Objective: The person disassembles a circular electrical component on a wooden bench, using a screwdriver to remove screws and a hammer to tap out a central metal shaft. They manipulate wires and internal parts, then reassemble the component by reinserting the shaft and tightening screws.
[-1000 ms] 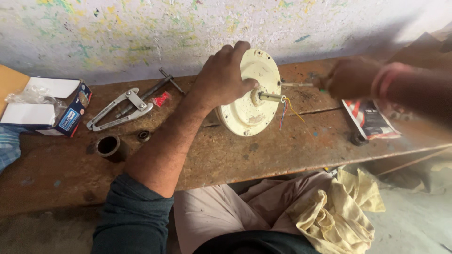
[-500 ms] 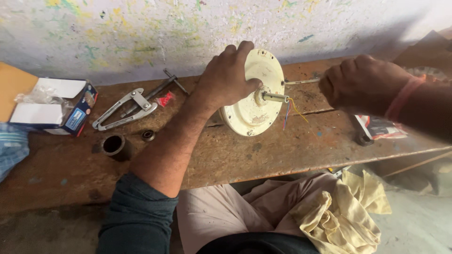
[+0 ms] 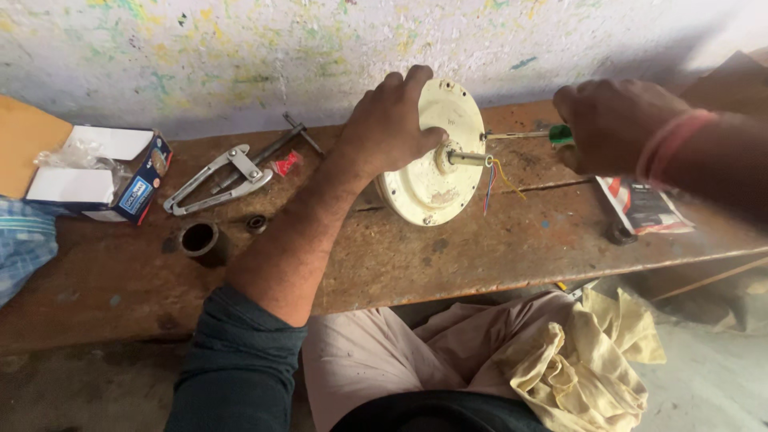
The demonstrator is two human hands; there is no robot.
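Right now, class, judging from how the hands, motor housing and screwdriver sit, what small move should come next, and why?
Probably press the screwdriver tip home at the rim of the cream motor housing. The left hand holds the housing on edge, and the right hand has the tool level, its tip at the rim.

Open cardboard box (image 3: 100, 178) left; metal puller (image 3: 216, 178), short tube (image 3: 198, 239) on bench (image 3: 480, 256).

I count one cream motor housing (image 3: 428, 164), one screwdriver (image 3: 528, 134) and one puller tool (image 3: 220, 176). I also see one cardboard box (image 3: 104, 180), one metal sleeve (image 3: 198, 240) and one yellow cloth (image 3: 584, 360).
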